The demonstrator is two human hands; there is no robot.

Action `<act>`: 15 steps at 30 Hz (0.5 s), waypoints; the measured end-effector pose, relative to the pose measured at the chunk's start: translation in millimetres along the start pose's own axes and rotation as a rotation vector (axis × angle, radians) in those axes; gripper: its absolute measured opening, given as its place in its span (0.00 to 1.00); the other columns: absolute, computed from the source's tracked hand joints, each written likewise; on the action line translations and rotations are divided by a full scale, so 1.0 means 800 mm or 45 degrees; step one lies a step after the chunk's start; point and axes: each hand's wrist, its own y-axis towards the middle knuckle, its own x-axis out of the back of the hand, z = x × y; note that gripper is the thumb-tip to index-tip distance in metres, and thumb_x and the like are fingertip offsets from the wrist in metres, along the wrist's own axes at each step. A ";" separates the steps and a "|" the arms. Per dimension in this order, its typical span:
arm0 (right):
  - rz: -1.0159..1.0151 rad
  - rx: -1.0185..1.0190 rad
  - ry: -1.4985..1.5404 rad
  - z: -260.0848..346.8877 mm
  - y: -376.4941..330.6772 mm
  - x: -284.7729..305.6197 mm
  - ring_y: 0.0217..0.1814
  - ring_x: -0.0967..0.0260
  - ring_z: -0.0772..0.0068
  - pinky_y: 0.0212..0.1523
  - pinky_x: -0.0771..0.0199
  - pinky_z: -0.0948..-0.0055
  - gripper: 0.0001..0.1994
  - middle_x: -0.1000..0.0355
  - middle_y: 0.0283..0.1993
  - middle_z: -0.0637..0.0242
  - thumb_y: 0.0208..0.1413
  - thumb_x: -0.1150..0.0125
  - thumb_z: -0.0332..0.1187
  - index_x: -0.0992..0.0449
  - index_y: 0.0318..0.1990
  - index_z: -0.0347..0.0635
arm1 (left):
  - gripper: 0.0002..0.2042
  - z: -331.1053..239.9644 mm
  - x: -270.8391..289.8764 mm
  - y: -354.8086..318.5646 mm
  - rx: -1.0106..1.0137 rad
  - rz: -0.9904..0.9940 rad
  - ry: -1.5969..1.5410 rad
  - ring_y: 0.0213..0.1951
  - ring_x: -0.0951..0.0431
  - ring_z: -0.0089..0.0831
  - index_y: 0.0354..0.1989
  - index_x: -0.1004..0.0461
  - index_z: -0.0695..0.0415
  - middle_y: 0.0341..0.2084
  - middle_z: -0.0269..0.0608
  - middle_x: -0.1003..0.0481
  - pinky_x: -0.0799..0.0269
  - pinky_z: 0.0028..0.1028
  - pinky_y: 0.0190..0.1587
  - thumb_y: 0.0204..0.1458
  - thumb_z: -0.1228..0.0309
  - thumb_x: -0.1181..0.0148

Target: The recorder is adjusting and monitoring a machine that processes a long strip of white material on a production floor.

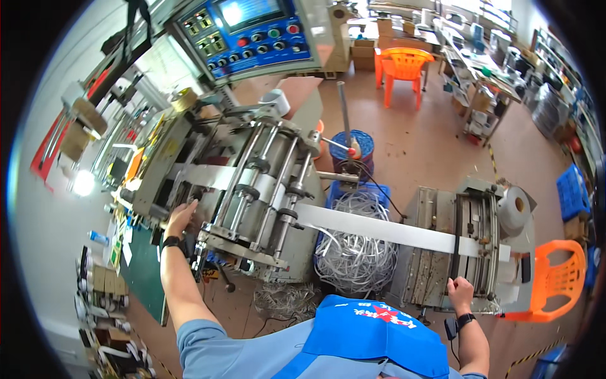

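Head view: white strip (391, 228) spans from the feed stand (429, 271) on the right to the roller machine (243, 248) on the left, crossing above the blue crate (385, 192) of tangled offcuts (356, 265).
Left hand (182, 216): at the machine's near left edge, fingertips against or just beside a dark fitting; I cannot tell whether they grip it.
Right hand (461, 292): closed in a loose fist over the stand's near edge, apart from the strip; nothing held shows.
White roll (516, 207): on its side by the stand's far right corner.
Strip path: looks flat and fairly straight; its tension cannot be judged.
Good handling: I would want the strip square to the shafts, untwisted and clear of the offcuts, with small, even adjustments from the left.
Finger care: fingertips and wristbands seem best held well off the rollers.
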 end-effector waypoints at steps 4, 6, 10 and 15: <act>-0.007 0.023 -0.030 -0.004 -0.001 -0.003 0.25 0.32 0.49 0.28 0.33 0.56 0.16 0.32 0.21 0.53 0.52 0.38 0.38 0.31 0.20 0.38 | 0.23 -0.009 0.000 -0.007 -0.003 -0.082 0.041 0.26 0.30 0.23 0.29 0.26 0.60 0.21 0.34 0.28 0.35 0.26 0.28 0.51 0.47 0.37; -0.014 0.063 0.001 -0.004 0.000 -0.004 0.25 0.32 0.49 0.29 0.33 0.56 0.16 0.32 0.21 0.53 0.52 0.38 0.38 0.31 0.20 0.37 | 0.24 -0.008 0.001 -0.005 0.007 -0.080 0.105 0.27 0.29 0.24 0.30 0.25 0.60 0.23 0.36 0.26 0.34 0.26 0.29 0.50 0.47 0.37; 0.003 0.055 -0.004 -0.003 0.000 -0.005 0.25 0.32 0.49 0.29 0.33 0.56 0.16 0.32 0.21 0.53 0.52 0.38 0.38 0.31 0.20 0.37 | 0.24 0.003 0.001 0.001 0.032 -0.059 0.076 0.28 0.28 0.25 0.31 0.25 0.60 0.24 0.37 0.25 0.33 0.27 0.31 0.49 0.47 0.35; 0.017 0.039 -0.010 -0.001 -0.001 -0.004 0.25 0.32 0.48 0.29 0.32 0.56 0.16 0.32 0.21 0.52 0.52 0.38 0.37 0.32 0.20 0.36 | 0.23 0.013 0.002 0.008 0.018 -0.046 0.031 0.28 0.27 0.25 0.29 0.26 0.59 0.24 0.36 0.25 0.32 0.28 0.31 0.48 0.47 0.35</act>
